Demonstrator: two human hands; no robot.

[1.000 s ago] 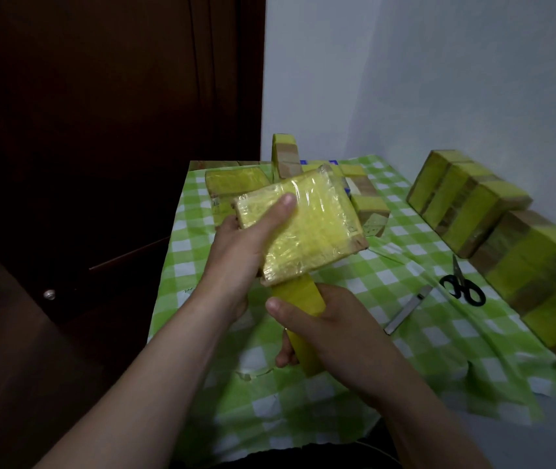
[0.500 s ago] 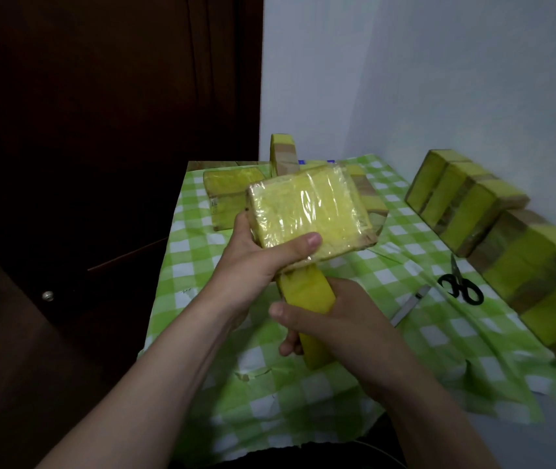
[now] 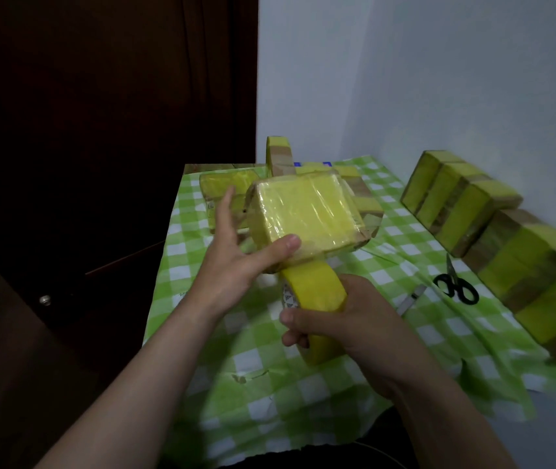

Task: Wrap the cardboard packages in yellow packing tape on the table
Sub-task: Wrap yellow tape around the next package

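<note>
Head view: two hands are taping a package above the checked table.
Wrapped packages are lining the right side; the held package is hovering mid-table, touching the tape roll just beneath it. Tape could be going on crooked or creased if the package tips, since the left hand is pinching it mainly by the thumb, index finger straight and spread wide; the right hand is curling firmly round the roll.

One head-worn wide-angle view, facing forward and down over the desk. Close in: my left grip on the package and right grip on the tape roll fill centre frame, forearms entering from the lower edge. Dark door upper left, white wall upper right.
</note>
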